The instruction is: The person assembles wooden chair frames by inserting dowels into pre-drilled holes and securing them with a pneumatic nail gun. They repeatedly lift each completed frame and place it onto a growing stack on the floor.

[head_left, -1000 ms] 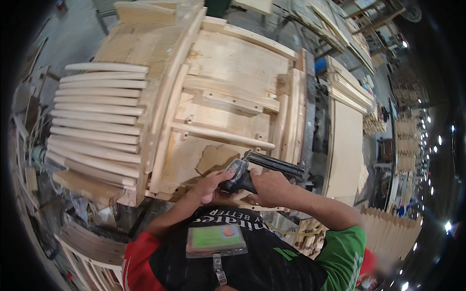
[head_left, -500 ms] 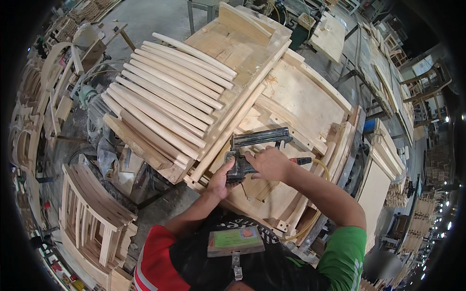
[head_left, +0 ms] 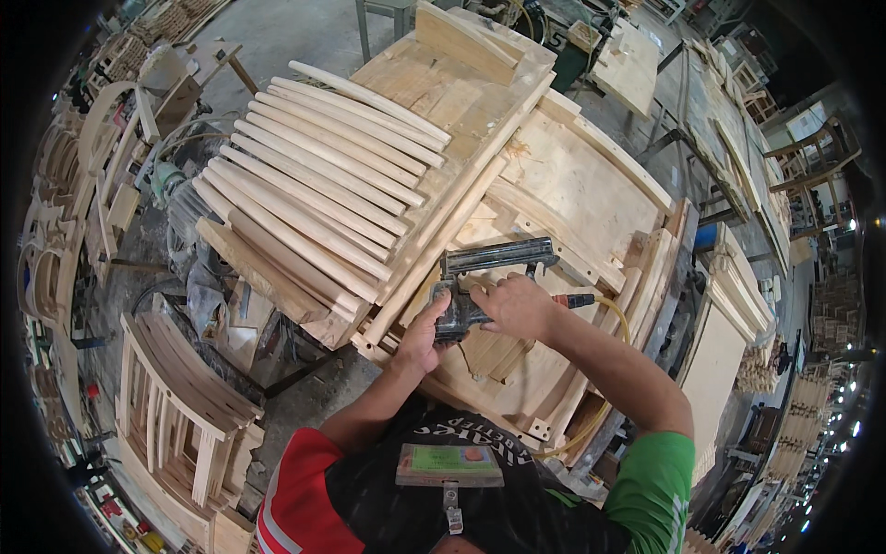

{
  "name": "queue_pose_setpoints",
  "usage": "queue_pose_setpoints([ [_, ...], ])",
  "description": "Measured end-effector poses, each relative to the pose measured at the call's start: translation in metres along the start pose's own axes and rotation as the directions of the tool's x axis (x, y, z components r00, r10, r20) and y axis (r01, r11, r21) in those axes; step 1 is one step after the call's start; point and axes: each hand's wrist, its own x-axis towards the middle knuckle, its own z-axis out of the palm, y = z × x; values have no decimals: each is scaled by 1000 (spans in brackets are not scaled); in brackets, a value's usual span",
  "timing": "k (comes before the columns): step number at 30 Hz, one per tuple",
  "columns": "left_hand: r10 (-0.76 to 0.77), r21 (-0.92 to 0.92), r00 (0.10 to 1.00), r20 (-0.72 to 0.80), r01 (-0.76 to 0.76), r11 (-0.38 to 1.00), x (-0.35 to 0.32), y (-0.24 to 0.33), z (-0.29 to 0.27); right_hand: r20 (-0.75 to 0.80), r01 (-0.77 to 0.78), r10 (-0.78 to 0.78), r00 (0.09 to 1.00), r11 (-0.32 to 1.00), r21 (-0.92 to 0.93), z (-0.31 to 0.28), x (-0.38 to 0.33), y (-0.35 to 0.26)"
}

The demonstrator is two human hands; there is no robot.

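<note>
We look from the person's head, through the left of two wide fisheye cameras worn side by side, facing steeply downward. The black shirt [head_left: 397,512] sits close below us at the lower edge; the left hand [head_left: 421,338] and right hand [head_left: 519,307] lie near mid-view, above the counter [head_left: 591,157]. Farther out, we take in the workshop floor [head_left: 286,42], bending toward the dark rim.

White lettering [head_left: 449,428] on black shirt [head_left: 369,499]; badge [head_left: 449,465] print illegible
</note>
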Motion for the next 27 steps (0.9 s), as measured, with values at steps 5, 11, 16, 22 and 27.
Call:
queue_pose_setpoints([
  [5, -24, 189, 999, -25, 28, 982, -14, 16, 5, -87, -88, 100, 991, 987, 133, -1, -19, -12],
  [11, 586, 912, 745, 319, -409, 22, -48, 25, 5, 4, -411, 442, 897, 831, 374, -19, -130, -51],
  [16, 490, 753, 581, 650, -404, -520, -50, 47, 0, -141, -688, 855, 499, 490, 535, 12, -257, -81],
  [22, 368, 694, 632, 682, -399, -600, -38, 54, -4, -157, -897, 986, -63, 14, 443, 55, -373, -78],
  [27, 305, 663, 668, 679, -377, -647, -32, 55, -3, -259, -893, 936, -237, -105, 437, 110, -438, -54],
])
